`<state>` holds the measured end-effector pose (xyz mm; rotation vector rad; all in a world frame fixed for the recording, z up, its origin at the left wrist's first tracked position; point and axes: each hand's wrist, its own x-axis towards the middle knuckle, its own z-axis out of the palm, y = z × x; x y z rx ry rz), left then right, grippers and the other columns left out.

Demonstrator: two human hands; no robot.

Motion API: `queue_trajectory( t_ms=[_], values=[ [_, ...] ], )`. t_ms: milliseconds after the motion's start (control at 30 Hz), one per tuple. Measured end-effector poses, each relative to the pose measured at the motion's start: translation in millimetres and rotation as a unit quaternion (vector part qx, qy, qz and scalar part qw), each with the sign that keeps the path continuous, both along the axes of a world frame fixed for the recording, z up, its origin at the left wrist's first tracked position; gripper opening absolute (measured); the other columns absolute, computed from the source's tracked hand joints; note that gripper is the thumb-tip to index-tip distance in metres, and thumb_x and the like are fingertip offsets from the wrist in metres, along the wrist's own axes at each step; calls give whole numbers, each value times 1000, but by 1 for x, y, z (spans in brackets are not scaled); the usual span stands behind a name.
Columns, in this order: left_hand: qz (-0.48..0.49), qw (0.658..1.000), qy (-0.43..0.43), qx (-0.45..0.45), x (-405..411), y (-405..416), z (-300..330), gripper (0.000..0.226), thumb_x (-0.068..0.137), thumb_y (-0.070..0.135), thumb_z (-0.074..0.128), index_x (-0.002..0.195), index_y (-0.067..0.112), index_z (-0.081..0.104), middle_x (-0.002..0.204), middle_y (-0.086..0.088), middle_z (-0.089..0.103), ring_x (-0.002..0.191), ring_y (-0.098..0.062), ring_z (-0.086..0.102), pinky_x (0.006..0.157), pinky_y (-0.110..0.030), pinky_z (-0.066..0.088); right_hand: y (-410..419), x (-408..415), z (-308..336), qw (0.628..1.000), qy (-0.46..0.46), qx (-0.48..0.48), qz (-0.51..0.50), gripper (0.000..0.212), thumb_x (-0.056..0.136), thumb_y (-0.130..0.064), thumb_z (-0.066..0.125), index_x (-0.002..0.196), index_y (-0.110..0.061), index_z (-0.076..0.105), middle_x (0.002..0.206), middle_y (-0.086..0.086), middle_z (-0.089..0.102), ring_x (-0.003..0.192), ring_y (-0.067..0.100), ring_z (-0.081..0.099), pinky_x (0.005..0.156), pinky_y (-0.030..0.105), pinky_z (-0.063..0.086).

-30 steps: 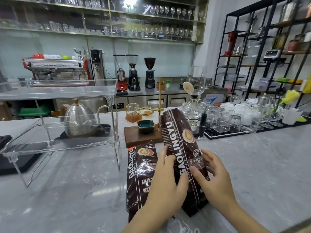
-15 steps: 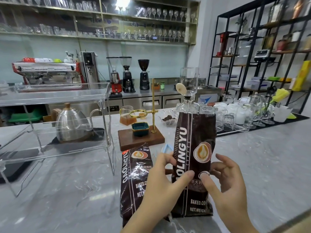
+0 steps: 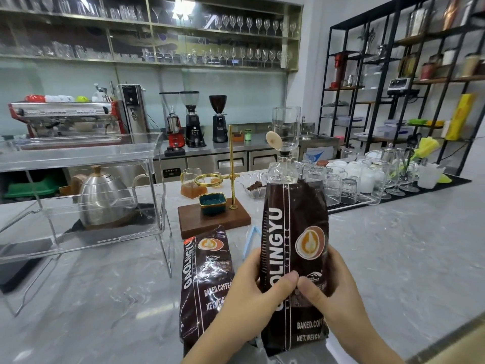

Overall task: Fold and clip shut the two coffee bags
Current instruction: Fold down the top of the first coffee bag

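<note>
Two dark brown coffee bags with white lettering are on the marble counter (image 3: pixel 393 258). The right coffee bag (image 3: pixel 294 232) stands upright, its top unfolded. My left hand (image 3: pixel 252 298) and my right hand (image 3: pixel 330 295) grip it at mid-height from both sides, thumbs meeting on its front. The left coffee bag (image 3: pixel 207 279) lies slanted on the counter just left of my left hand, untouched. A light blue clip (image 3: pixel 250 240) lies on the counter behind my left hand, between the two bags and partly hidden.
A wooden drip stand (image 3: pixel 212 219) with a brass pole and a teal dish sits just behind the bags. A clear acrylic shelf (image 3: pixel 86 195) with a steel kettle stands at the left. Several glasses on a black mat (image 3: pixel 349 185) fill the back right.
The right bag went from tilted with its side showing to upright with its front facing me. Both hands closed in around its middle. The left bag has not moved.
</note>
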<state>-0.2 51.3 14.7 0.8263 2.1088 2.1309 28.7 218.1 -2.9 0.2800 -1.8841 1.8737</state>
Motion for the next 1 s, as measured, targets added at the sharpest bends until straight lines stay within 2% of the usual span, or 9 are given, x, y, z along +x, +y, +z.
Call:
queue_trajectory(
  t_ms=[67,133,267,333,400,567,767,867,1000],
  values=[
    [5,1000,2,8,2,4,-1,33,89,31,74,121,31,63,115,9,76,108,-7,71,85,-20,56,-6,1,2,1000,19,7,-18,71,69,-52,82,130,-29,54,123,-10,70,112,11,67,85,17,53],
    [20,999,13,34,2,9,1,37,91,29,73,126,28,60,117,11,75,109,-6,70,85,-16,54,-12,-2,3,998,43,-1,-43,57,78,-38,75,130,-28,53,123,-13,69,113,8,65,86,14,51],
    [61,995,45,58,-5,10,17,33,83,42,76,113,45,64,111,17,76,102,-1,71,79,-11,53,-18,-13,17,994,91,-10,-61,54,83,-37,66,132,-20,51,122,-14,67,112,5,64,86,12,50],
    [60,995,45,60,-12,8,23,31,82,37,79,108,45,65,107,17,77,98,-1,73,77,-11,54,-18,-21,20,994,94,-13,-62,54,87,-34,65,134,-13,48,121,-10,67,113,7,63,89,15,50],
    [56,997,28,50,-18,7,17,32,83,23,81,108,37,67,105,15,78,96,-3,74,75,-14,56,-16,-27,9,995,76,1,-58,41,94,-28,65,130,-16,49,117,-7,68,113,11,63,91,18,50],
    [39,998,-8,40,-21,6,0,33,80,20,85,109,25,72,103,1,80,96,-16,76,78,-26,59,-5,-26,-16,998,36,12,-52,39,88,-21,66,121,-36,54,116,-11,69,110,11,66,89,24,54],
    [14,997,-45,60,-26,4,-5,32,80,26,84,109,27,73,106,-4,80,98,-22,76,80,-34,61,6,-29,1,997,65,-25,-33,46,83,-13,68,125,-19,50,120,1,69,110,21,66,92,29,53],
    [-2,995,-57,79,-26,1,-5,31,81,20,83,110,26,73,106,-6,80,99,-23,76,77,-29,61,5,-31,4,997,61,-31,-40,44,83,-18,78,117,-19,51,113,1,73,106,20,68,90,28,54],
    [-18,993,-64,95,-27,1,-5,29,83,17,82,111,24,74,105,-6,80,97,-22,77,75,-26,60,4,-28,0,996,65,-33,-57,37,75,-18,74,104,-15,51,99,5,75,95,20,71,82,25,56]
  ],
)
